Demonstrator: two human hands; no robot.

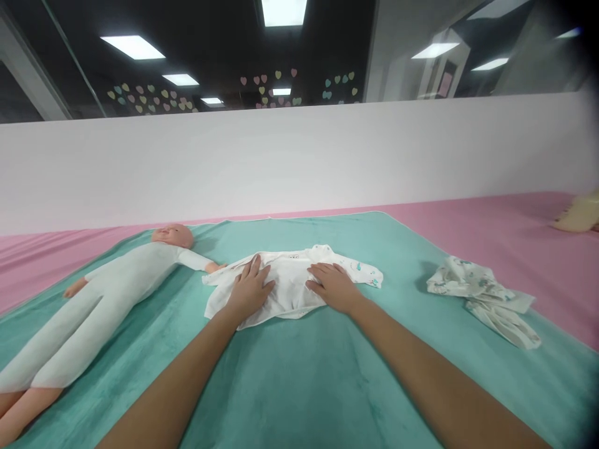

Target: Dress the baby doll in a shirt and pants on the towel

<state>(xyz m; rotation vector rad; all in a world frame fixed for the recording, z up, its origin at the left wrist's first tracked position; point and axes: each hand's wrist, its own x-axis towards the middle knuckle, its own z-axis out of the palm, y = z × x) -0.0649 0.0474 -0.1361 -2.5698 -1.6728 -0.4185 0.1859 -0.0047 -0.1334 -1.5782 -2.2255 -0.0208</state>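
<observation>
A small white baby shirt (292,284) lies spread out in front of me, its collar at the far side and a patterned sleeve stretched to the right. My left hand (250,290) rests flat on its left part, fingers apart. On the right part my right hand (333,285) lies flat too, fingers stretched out and pointing left. Neither hand grips the cloth. A baby doll (126,277) in a pale bodysuit lies on its back at the left, one hand close to the shirt's left sleeve.
A crumpled white printed garment (484,296) lies on the right. Everything rests on a teal blanket (299,386) over a pink sheet (468,215). A white wall (299,162) stands behind, below dark windows. A pale yellow object (578,215) shows at the far right edge.
</observation>
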